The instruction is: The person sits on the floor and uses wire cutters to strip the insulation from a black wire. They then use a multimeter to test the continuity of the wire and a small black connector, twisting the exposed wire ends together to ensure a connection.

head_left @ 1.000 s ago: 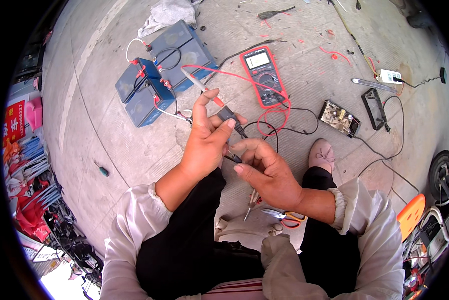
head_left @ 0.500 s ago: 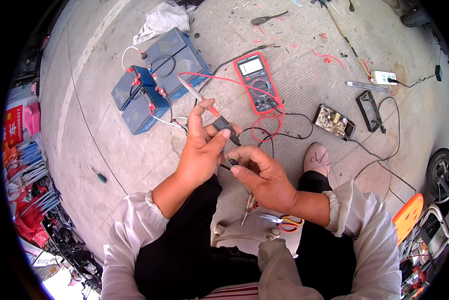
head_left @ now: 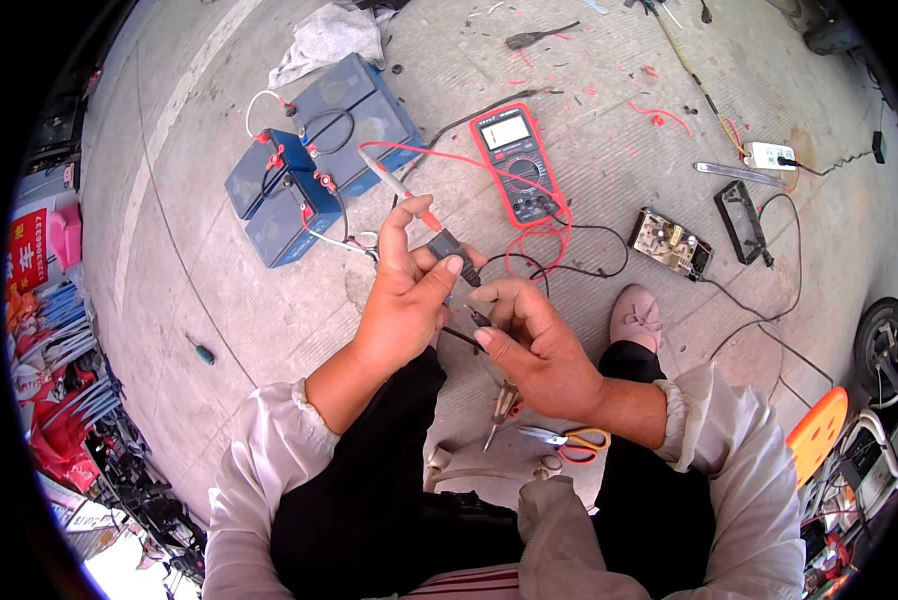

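Observation:
My left hand is closed on a black plug connector. A red-and-grey test probe runs up and left from the connector's upper end, by my raised forefinger. Close to the connector's lower end, my right hand pinches a small black piece, seemingly the tip of the black test probe; my fingers hide most of it. A red multimeter lies on the ground beyond my hands, with red and black leads at its lower end. Between my legs lie scissors and a screwdriver-like tool.
Blue batteries joined by wires stand at the far left, beside a grey cloth. To the right lie an open circuit board, a black case half and a white power strip. A small screwdriver lies left.
My right hand has shifted slightly right and down, drawing the small black piece away from the connector. My left hand stays nearly still. The multimeter's display reading looks different.

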Motion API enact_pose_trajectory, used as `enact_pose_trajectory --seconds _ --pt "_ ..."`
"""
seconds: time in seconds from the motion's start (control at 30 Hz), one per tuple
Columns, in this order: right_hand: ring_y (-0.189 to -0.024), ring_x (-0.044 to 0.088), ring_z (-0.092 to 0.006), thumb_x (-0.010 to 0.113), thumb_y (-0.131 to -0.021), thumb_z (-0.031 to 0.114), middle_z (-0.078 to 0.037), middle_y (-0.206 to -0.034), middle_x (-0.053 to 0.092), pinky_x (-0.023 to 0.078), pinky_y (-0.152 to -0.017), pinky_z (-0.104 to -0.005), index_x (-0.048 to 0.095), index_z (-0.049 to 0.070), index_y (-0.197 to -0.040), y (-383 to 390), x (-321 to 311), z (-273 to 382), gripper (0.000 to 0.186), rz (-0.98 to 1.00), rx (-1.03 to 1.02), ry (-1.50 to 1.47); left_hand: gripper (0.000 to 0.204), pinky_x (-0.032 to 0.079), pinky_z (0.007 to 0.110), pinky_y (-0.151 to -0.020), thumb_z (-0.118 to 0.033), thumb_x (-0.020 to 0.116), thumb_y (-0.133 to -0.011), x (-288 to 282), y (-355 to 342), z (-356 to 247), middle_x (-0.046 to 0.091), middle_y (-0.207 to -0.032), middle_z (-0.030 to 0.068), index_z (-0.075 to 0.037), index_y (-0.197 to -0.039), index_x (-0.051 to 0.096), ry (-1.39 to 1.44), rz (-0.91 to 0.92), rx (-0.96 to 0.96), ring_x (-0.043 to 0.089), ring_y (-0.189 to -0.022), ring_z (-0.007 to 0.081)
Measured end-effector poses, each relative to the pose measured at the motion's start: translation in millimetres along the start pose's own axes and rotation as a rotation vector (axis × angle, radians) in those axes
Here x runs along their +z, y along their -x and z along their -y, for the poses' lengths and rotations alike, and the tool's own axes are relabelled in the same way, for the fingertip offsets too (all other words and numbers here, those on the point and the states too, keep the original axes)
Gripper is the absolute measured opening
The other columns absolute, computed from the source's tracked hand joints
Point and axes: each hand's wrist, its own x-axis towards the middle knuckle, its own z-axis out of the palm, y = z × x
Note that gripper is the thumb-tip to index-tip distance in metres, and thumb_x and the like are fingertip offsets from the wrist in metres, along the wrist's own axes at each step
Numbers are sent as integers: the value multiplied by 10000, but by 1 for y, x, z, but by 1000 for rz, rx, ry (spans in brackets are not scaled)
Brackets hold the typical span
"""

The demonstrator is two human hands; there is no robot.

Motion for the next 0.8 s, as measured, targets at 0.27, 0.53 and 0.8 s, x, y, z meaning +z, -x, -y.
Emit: enact_pose_trajectory --seconds 0.27,0.53,0.8 --pt "-697 379 -22 553 -959 48 45 -796 399 351 -621 -196 485 72 -1226 -8 -6 3 276 43 -50 94 589 385 176 -475 -38 505 -966 -4 2 -1 655 -1034 106 -192 -1426 171 -11 38 -27 510 -627 45" --pt "-664 369 -16 555 -956 45 64 -751 420 339 -607 -202 508 77 -1215 -9 -2 6 265 68 -12 47 595 392 174 -497 -35 502 -966 -3 3 -1 648 -1049 95 -193 -1430 166 -62 65 -41 528 -674 42" --pt "-686 378 -14 548 -949 25 62 -788 430 351 -637 -196 529 78 -1194 -10 -2 3 251 57 -60 20 595 400 177 -510 -33 499 -969 -3 2 1 648 -1043 89 -197 -1432 165 -75 89 -35 538 -697 44"
